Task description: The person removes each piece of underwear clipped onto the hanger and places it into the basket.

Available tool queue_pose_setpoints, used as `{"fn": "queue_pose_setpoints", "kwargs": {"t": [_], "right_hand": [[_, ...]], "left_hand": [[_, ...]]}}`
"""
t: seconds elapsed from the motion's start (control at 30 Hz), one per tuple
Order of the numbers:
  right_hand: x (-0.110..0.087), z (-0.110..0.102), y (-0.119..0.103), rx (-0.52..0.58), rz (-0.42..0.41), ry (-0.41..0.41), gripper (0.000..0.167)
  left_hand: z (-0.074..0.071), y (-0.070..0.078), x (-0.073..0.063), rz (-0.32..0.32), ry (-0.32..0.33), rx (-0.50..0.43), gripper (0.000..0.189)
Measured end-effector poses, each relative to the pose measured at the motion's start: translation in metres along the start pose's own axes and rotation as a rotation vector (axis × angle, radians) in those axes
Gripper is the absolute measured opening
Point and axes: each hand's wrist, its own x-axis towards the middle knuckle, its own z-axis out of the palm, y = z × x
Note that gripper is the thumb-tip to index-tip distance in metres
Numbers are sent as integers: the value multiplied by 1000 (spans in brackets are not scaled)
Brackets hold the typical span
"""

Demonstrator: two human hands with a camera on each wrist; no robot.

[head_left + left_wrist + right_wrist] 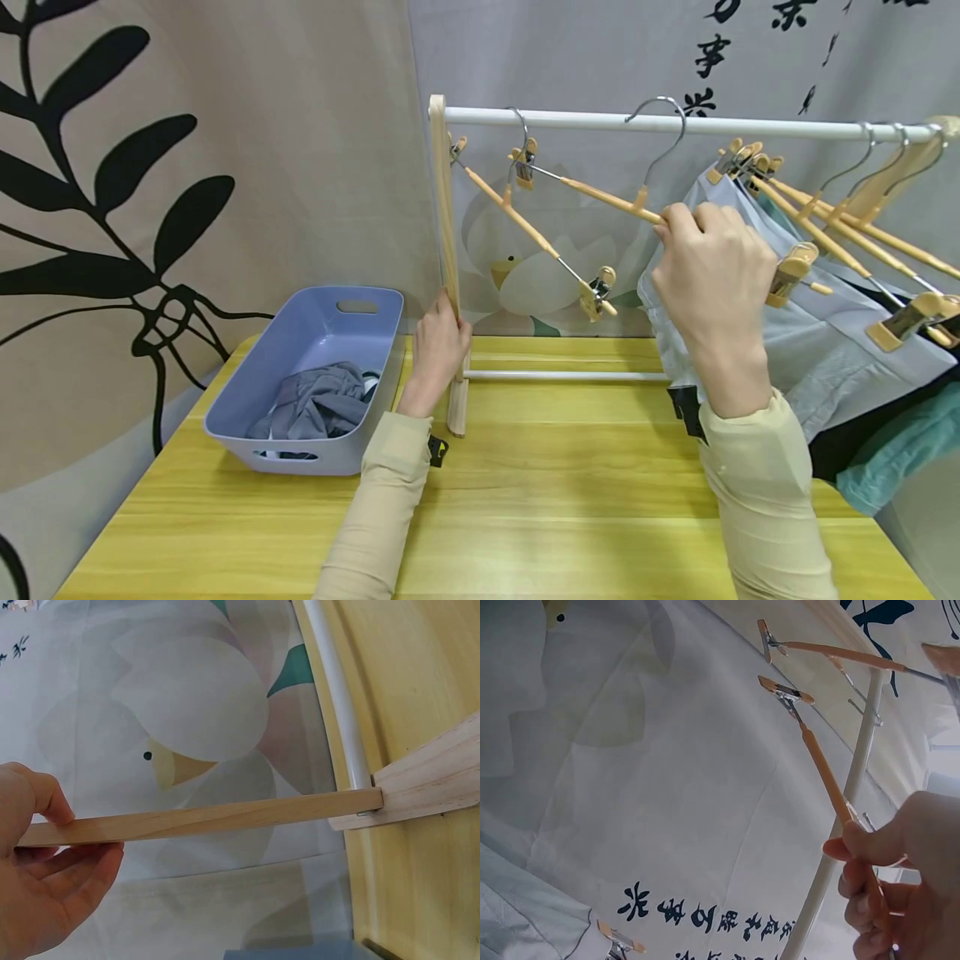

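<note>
My right hand [716,292] grips one arm of a wooden clip hanger [611,198], fingers wrapped round it in the right wrist view. The hanger's metal hook [666,137] is at the white rail [570,119], and no garment shows on its visible clip. With thumb and fingers, my left hand [437,346] holds the wooden side post [444,225] of the rack; the left wrist view shows the post [217,819] between them. Another bare clip hanger [517,218] hangs by the post. Light blue-grey trousers [817,333] hang from clips right of my right hand.
A blue basket [300,312] with crumpled grey cloth [322,400] in it stands on the wooden table [570,500], left of the rack. Several hangers crowd the rail's right end. A teal garment [896,458] hangs low there. The rack's lower bar [562,376] runs close above the table.
</note>
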Motion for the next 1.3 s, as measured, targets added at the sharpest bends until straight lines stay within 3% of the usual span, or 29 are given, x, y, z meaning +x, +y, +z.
{"fn": "queue_pose_setpoints", "kwargs": {"t": [0.43,0.7,0.9,1.03,1.3], "right_hand": [[13,12,-11,-11,-24,-11,14],[15,17,-20,-17,-55,-96,16],[13,22,-26,-17,-101,-111,20],[10,28,-31,-48,-157,-56,20],[5,39,-43,-76,-205,151,17]], "left_hand": [[1,-2,0,2,11,8,52],[1,-1,0,8,26,1,52],[2,-1,0,10,34,1,52],[2,-2,0,16,38,-2,51],[3,-2,0,21,46,-6,50]]}}
